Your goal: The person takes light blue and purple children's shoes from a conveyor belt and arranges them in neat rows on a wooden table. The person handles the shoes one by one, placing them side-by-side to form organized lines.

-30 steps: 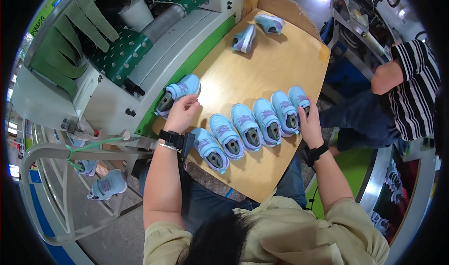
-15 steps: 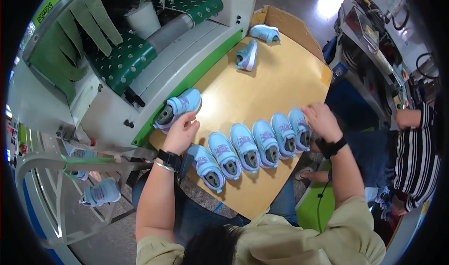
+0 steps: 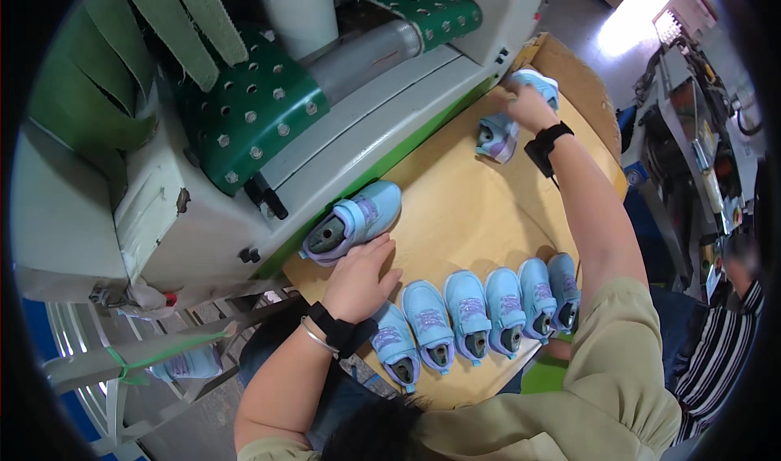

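The right hand (image 3: 525,108) has been moved from the row of six shoes (image 3: 468,306) to the two far shoes (image 3: 498,139), grip unclear, leaving the row untouched; beside the lone shoe (image 3: 373,207) at the table (image 3: 464,209) edge, the left hand (image 3: 362,279) is held loosely open.

No text, label, brand, number or sign can be read on the pale blue shoes (image 3: 469,302), the wooden worktop (image 3: 455,217) or the machine (image 3: 195,225) beside it.

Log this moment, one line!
left grip: open, beside blue-purple shoe | right grip: at two far blue-purple shoes | row: six blue-purple shoes
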The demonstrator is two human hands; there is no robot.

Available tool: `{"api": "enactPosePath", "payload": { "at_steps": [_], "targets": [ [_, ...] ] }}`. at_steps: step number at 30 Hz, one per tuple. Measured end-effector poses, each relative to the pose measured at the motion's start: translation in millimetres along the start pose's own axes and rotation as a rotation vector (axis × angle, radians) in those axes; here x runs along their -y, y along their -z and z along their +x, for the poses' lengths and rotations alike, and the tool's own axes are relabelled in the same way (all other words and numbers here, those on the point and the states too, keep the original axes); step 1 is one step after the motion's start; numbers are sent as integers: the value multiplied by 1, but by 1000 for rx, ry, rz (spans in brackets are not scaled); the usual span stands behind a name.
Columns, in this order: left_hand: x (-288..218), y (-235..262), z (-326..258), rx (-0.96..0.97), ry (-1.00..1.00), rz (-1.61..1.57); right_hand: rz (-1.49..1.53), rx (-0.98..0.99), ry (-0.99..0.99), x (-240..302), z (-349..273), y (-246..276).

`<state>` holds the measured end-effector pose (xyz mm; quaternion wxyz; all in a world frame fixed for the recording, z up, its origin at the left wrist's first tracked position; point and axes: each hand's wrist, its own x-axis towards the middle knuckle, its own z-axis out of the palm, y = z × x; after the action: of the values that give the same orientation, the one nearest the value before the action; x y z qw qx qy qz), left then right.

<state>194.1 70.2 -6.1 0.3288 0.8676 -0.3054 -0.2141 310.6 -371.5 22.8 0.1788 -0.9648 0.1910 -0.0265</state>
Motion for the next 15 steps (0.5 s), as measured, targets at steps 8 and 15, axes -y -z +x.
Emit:
{"api": "enactPosePath", "payload": {
  "at_steps": [8, 15],
  "targets": [
    [-6, -1, -1, -49, -53, 70, -115, 123, 189, 2, -65, -29],
    [-22, 6, 4, -6, 130, -104, 818, 742, 311, 46, -149, -39]
  ]
}}
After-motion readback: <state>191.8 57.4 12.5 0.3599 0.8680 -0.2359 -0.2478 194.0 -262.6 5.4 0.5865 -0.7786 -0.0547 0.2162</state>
